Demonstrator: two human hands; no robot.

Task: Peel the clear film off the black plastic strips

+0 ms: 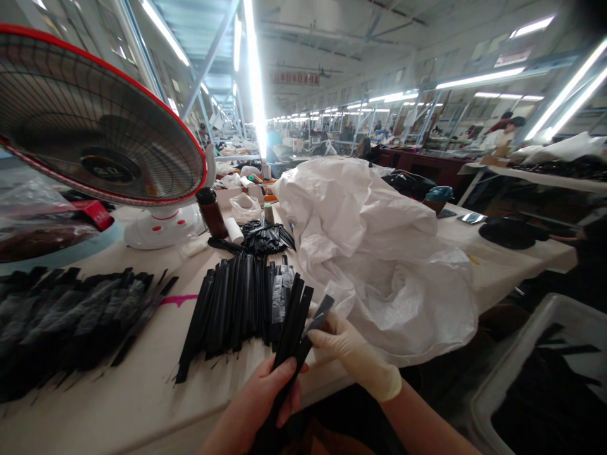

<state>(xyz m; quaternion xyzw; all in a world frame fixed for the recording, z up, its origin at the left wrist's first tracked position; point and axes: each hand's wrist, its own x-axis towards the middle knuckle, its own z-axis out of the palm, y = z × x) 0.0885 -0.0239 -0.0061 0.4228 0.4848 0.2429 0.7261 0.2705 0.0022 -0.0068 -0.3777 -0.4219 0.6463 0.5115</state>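
Note:
Several black strips point(293, 319) are gripped in my bare left hand point(272, 388), fanned upward over the table's front edge. My right hand point(348, 347), in a pale glove, pinches the upper end of one strip point(324, 311) between thumb and fingers. Just beyond, a row of black strips point(232, 303) lies side by side on the table point(156, 379); a few of them carry shiny clear wrapping. Further left is a bigger pile of black strips point(71, 316), partly under a glossy film. The lower ends of the held strips are hidden behind my left hand.
A red-rimmed fan point(164, 215) stands at the back left beside a dark bottle point(208, 212). A large crumpled white sack point(379, 253) covers the table's middle right. At lower right is a pale bin point(484, 392) with black pieces inside. A person point(505, 134) is far off right.

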